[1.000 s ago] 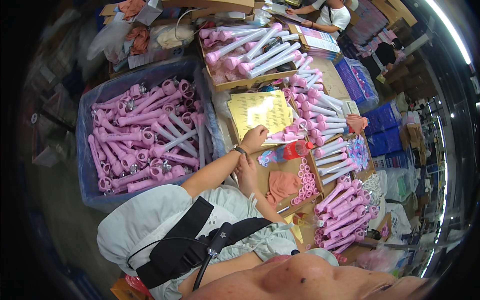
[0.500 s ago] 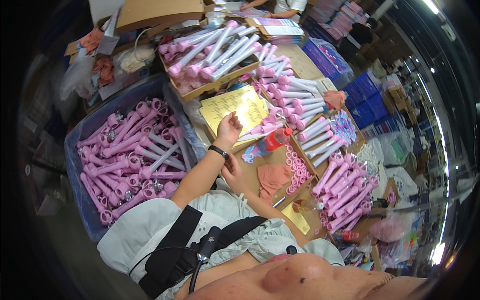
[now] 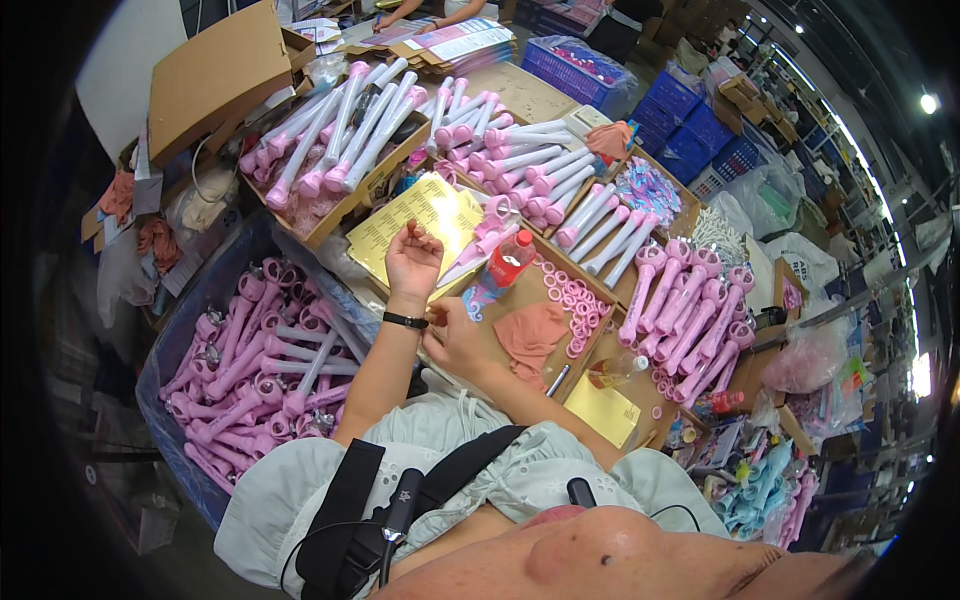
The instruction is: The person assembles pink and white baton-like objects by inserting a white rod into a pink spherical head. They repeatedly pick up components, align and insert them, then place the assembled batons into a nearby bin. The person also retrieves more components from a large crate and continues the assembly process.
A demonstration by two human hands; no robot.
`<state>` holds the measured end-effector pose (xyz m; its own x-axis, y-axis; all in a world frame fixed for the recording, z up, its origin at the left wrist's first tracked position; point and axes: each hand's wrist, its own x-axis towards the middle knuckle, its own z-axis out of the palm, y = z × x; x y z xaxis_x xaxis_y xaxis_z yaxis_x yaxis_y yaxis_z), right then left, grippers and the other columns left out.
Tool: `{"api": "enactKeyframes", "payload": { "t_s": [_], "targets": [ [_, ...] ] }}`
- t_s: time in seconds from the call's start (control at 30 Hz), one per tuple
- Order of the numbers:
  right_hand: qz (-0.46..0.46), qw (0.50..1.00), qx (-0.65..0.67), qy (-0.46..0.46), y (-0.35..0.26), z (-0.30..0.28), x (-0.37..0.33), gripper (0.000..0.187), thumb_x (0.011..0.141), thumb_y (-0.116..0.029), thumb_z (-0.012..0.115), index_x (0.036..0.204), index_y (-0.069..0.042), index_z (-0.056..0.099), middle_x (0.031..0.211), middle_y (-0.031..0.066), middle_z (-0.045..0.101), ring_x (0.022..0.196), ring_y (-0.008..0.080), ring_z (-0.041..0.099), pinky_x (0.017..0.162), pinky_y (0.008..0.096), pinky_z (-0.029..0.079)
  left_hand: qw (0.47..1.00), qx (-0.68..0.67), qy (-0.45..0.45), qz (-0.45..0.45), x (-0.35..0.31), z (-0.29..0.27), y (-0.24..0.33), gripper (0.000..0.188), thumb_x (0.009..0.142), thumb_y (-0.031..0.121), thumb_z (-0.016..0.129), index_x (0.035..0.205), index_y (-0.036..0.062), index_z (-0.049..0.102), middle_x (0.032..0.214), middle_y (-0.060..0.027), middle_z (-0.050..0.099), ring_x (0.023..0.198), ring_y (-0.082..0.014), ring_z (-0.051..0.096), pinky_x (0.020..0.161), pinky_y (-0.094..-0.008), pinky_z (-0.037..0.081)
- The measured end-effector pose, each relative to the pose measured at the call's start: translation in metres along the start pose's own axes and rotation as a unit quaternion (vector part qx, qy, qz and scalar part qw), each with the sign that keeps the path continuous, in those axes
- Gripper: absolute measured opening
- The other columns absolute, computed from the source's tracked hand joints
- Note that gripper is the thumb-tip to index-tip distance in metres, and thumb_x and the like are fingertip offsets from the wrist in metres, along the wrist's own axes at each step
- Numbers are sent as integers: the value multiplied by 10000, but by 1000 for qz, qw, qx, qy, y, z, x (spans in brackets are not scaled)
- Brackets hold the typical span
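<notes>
My left hand is raised palm-up over the yellow printed sheets, its fingers loosely curled and nothing in it. Around its wrist runs a thin black wristband. My right hand is closed beside that wrist, thumb and fingers pinched at the band's edge; the exact grip is partly hidden. Just beyond it stand a red-labelled bottle and a blue-and-pink cut-out. An orange cloth lies to the right, next to pink rings.
At left, a blue-lined bin holds many pink wands. Pale-tubed wands fill a cardboard box ahead; more wands lie across the table. Pink handles are stacked at right. A person's arms show at the far table.
The view has shifted, so the table sits further left and more of the right side shows. My right hand has come up against the wristband, with its fingers bent more tightly.
</notes>
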<state>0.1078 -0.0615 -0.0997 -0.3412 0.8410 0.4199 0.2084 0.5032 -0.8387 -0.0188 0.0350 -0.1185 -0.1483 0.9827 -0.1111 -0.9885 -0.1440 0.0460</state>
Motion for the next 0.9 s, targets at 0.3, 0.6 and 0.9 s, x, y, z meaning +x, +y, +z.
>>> {"api": "enactKeyframes", "payload": {
  "t_s": [0.3,0.6,0.9],
  "targets": [
    [-89,975,-184,-91,4,8,8,210,708,-126,618,905,-71,571,791,101,551,701,289,587,572,375,479,614,774,133,77,14,-118,-3,222,868,223,529,883,10,589,722,-82,630,673,-146,595,631,-288,476],
    [-39,967,-250,-35,39,18,14,142,693,-105,588,823,-52,564,773,150,575,718,318,597,563,402,482,674,720,163,-34,-6,-173,-15,194,867,202,534,910,17,573,706,-54,613,595,-146,560,569,-295,471],
    [75,977,-87,-180,32,12,-15,295,719,-157,601,982,-68,500,900,159,572,799,337,591,653,419,480,766,607,209,-18,7,-152,-2,151,859,160,548,908,18,554,687,-59,598,527,-108,518,477,-236,440]
  ]
}}
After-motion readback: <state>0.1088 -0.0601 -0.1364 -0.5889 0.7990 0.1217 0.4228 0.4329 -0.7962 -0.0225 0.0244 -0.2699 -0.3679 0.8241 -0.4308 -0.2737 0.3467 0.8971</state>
